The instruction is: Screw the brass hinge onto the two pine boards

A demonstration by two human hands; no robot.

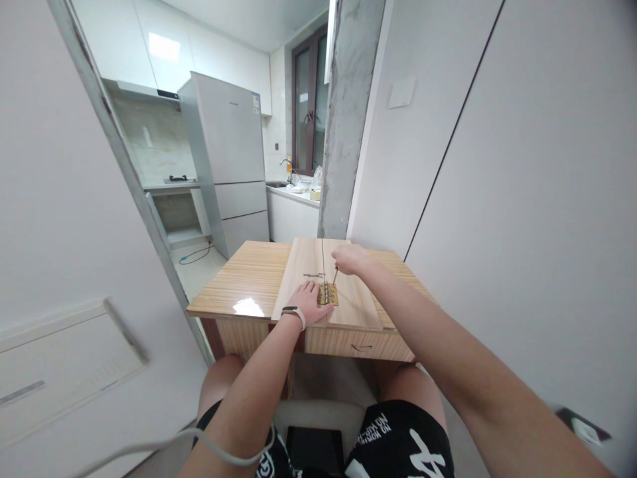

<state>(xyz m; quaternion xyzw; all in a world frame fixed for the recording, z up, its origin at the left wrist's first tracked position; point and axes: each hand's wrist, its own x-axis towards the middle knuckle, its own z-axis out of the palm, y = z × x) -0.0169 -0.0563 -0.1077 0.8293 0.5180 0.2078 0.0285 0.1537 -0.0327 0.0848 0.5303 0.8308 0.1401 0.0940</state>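
Observation:
Two pale wooden boards [298,265] lie side by side on the desk, with a narrow seam between them. A brass hinge [333,295] lies across that seam. My left hand [306,302] rests flat on the boards at the hinge's left and near edges, fingers spread. My right hand [350,259] is closed around a screwdriver [335,275], whose shaft slants down to the upper right part of the hinge; I cannot make out whether its tip sits in a screw. Just beyond my left fingers lie several small screws [313,275].
The striped wooden desk [233,272] has a drawer [361,345] at its front, above my knees. White cabinet doors [497,199] stand close on the right. Behind the desk are a grey fridge [233,146] and a sink counter [293,206]. A pale cable [233,458] crosses near my left forearm.

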